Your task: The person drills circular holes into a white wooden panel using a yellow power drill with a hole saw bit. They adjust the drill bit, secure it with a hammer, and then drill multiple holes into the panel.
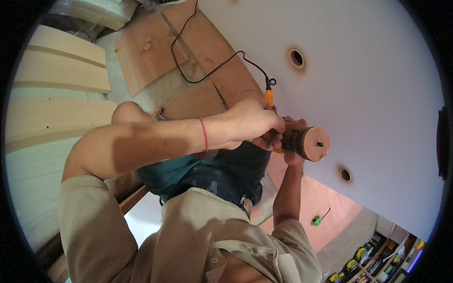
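The power drill (269, 98) showed yellow-orange with a black cord (222, 69), and its black hole saw (297, 143) held a pinkish-tan wooden disc (317, 143) with a dark centre. Brown scorch rings (289, 51) marked the plain whitish panel (368, 99). The wristband (205, 134) was red, the shirt (188, 231) plain beige, the trousers (172, 178) dark teal, the tape measure (316, 220) lime green and black, the boards (61, 115) pale cream-yellow.

One corded tool (269, 97); two holes (297, 58), perhaps three.
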Demonstrator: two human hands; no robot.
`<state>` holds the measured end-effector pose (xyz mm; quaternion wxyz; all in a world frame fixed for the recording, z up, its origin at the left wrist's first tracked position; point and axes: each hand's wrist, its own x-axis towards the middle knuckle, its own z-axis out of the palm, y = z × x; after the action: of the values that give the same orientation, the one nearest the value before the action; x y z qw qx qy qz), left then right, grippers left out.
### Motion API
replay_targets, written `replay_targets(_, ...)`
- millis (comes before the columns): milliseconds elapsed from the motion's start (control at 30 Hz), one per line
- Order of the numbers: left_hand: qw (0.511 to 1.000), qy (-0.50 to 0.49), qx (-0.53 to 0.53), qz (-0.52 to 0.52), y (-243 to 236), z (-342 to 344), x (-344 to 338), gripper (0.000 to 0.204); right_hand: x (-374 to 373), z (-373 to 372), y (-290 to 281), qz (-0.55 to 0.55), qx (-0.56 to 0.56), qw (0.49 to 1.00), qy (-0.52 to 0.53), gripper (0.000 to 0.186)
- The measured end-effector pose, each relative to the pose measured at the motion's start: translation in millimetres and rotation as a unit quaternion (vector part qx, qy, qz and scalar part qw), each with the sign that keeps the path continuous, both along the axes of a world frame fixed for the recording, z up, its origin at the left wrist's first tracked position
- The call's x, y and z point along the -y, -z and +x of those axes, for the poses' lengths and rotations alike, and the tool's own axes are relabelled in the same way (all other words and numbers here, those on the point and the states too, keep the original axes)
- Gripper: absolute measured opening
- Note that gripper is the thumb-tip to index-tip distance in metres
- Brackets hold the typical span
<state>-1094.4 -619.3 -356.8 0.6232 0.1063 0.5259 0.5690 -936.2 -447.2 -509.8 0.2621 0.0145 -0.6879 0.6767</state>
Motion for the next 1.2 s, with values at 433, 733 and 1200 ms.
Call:
replay_targets(433,0.974,0.075,-0.212,0.036,-7.6,5.8,-11.1,0.03,-1.4,2.8,-17.6,-0.062,-0.016,0.998,0.003,0.091)
replay_targets(733,0.988,0.119,-0.093,0.035,-15.2,-25.6,-34.9,0.036,2.1,-5.4,-49.1,-0.062,0.024,0.987,0.144,0.088)
replay_targets(1200,0.954,-0.293,-0.012,0.062,224.9,-106.7,24.3,0.024,0.5,-12.7,-78.4,-0.126,0.02,0.988,0.092,0.054)
